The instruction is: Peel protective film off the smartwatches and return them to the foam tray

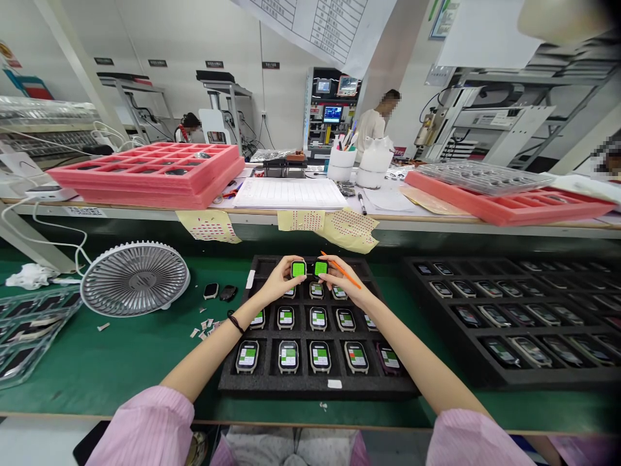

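Note:
My left hand grips a smartwatch body with a bright green screen by its edge. My right hand grips a matching green-screen watch body right beside it, and an orange stick lies between its fingers. Both hands are above the top of a black foam tray. Its compartments hold rows of watch bodies, such as one with a green-and-white screen. The tray cells beneath my hands are partly hidden.
A second black tray of watches lies to the right. To the left are a grey fan, two loose black watches, paper scraps and clear plastic trays. Pink foam trays stand on the shelf ahead.

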Demonstrator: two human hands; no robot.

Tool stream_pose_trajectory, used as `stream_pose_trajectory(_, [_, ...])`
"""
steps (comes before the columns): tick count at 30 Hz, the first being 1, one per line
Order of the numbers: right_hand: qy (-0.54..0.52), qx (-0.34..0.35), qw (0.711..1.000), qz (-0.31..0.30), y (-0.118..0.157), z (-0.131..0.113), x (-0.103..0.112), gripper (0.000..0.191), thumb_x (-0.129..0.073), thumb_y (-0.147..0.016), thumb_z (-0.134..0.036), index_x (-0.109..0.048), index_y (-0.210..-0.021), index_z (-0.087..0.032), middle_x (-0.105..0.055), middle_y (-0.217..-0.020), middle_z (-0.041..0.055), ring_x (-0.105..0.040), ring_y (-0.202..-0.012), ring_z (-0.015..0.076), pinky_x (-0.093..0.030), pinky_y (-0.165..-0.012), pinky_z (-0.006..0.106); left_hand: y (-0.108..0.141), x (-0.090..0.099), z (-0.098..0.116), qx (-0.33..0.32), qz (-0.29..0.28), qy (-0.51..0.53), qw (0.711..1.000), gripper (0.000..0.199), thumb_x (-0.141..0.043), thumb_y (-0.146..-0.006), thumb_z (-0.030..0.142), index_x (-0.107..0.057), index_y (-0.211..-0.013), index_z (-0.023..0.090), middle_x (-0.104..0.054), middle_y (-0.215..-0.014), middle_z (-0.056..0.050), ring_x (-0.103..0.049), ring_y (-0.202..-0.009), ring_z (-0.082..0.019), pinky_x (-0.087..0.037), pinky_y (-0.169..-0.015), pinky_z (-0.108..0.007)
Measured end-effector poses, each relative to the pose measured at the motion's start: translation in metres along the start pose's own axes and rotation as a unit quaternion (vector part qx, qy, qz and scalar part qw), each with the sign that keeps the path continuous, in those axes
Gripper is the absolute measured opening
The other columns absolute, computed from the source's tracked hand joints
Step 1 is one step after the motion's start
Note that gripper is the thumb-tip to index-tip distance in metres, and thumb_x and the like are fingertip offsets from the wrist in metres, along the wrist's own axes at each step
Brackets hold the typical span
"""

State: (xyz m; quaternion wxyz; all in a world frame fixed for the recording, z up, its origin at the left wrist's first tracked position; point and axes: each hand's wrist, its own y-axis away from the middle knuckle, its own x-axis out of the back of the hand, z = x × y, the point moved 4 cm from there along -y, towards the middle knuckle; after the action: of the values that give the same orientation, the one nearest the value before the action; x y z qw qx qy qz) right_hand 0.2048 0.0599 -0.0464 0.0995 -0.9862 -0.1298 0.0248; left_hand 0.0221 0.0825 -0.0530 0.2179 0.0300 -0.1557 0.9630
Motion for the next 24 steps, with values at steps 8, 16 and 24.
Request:
stream_pose_trajectory(8, [0.004,0.004,1.000,-0.014,-0.001,0.004,-0.001,0.044,-0.074,-0.070,-0.028,-0.055,-0.110,-0.028,-0.058,-0.095,0.0023,-0.060,-0.072,0.0147,-0.044,-0.051,0.023,0.001,-0.004,-0.002,-0.020,-0.024,-0.023,0.999,0.059,-0.072,-0.073,0.026,-0.042,-0.124,0.021,-0.055,-0.122,-0.012,-0.060,-0.102,-0.022,-0.049,-0.061,-0.022])
stream_pose_trajectory(16, [0.043,-0.028,0.997,-0.049,0.005,0.004,-0.010,0.042,-0.065,-0.081,-0.032,-0.051,-0.120,-0.027,-0.060,-0.095,0.0004,-0.053,-0.056,0.0080,-0.047,-0.060,0.027,0.005,-0.006,0.024,-0.178,0.005,-0.241,0.954,0.043,-0.074,-0.073,0.030,-0.056,-0.111,0.020,-0.058,-0.117,-0.011,-0.054,-0.109,-0.025,-0.050,-0.080,-0.035])
stream_pose_trajectory(24, [0.049,-0.019,0.998,-0.038,0.005,0.008,-0.020,0.043,-0.071,-0.074,-0.031,-0.054,-0.113,-0.026,-0.058,-0.089,-0.0004,-0.053,-0.062,0.0106,-0.046,-0.054,0.024,0.010,-0.014,0.028,-0.205,-0.029,-0.408,0.889,0.043,-0.068,-0.075,0.017,-0.056,-0.116,0.021,-0.061,-0.121,-0.009,-0.055,-0.111,-0.026,-0.044,-0.091,-0.042])
